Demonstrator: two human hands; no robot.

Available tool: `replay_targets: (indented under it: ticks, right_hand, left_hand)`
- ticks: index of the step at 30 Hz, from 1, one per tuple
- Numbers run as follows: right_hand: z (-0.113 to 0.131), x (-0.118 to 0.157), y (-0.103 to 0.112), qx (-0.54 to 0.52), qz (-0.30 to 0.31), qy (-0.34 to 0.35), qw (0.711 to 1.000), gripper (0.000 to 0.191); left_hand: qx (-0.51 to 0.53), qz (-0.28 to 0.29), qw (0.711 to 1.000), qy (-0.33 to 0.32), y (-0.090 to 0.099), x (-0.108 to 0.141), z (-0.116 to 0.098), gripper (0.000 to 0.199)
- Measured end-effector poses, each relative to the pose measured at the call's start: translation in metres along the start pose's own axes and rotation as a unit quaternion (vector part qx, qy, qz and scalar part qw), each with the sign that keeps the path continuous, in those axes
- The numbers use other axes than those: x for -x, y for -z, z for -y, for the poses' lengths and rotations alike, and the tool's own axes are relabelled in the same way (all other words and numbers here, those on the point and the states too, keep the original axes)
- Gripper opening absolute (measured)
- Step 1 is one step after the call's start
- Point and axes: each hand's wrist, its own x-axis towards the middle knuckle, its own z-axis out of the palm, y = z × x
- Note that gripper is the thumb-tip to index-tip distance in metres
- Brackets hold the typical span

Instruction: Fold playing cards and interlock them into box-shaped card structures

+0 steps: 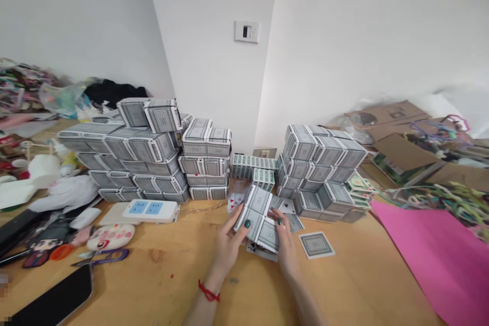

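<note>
Between both hands is a block folded from playing cards (255, 209), with grey patterned backs facing up and a step in its shape. My left hand (232, 232) grips its left side, thumb on top. My right hand (284, 239) has its fingers wrapped along the right side. Beneath the block, a face-up playing card (262, 252) partly shows. A single card (316, 245) lies back up on the table, right of my right hand. More loose cards (293, 222) lie just behind that hand.
Stacked card blocks (145, 147) stand at the back left, with another stack (323, 158) at the back right. On the left lie a phone (53, 298), scissors (101, 257) and a white case (151, 210). Pink paper (431, 254) and cardboard boxes (410, 158) are right.
</note>
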Motion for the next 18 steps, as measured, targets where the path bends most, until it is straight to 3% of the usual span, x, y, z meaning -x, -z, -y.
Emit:
replay_targets:
  ticks: [3, 5, 9, 12, 14, 18]
  right_hand:
    - [0.006, 0.003, -0.001, 0.0, 0.031, -0.015, 0.999, 0.046]
    - [0.009, 0.005, 0.0, -0.022, 0.073, -0.011, 0.997, 0.049]
    - [0.011, 0.011, -0.003, -0.033, 0.131, 0.005, 0.991, 0.068]
    - [0.009, 0.014, -0.009, 0.024, 0.079, 0.033, 0.996, 0.066]
    - [0.007, 0.015, -0.011, 0.092, 0.026, 0.099, 0.99, 0.059]
    - [0.001, 0.012, -0.011, 0.217, -0.051, 0.285, 0.932, 0.048]
  left_hand:
    - [0.057, -0.01, 0.998, -0.022, 0.004, 0.002, -0.004, 0.045]
    - [0.132, -0.012, 0.991, -0.022, 0.004, 0.004, -0.006, 0.054]
    - [0.231, -0.006, 0.973, 0.022, 0.003, 0.002, -0.007, 0.065]
    - [0.247, 0.023, 0.968, 0.046, 0.001, -0.001, -0.007, 0.057]
    - [0.257, 0.043, 0.964, 0.057, -0.001, -0.001, -0.007, 0.055]
    - [0.29, 0.093, 0.949, 0.085, -0.001, 0.003, -0.007, 0.056]
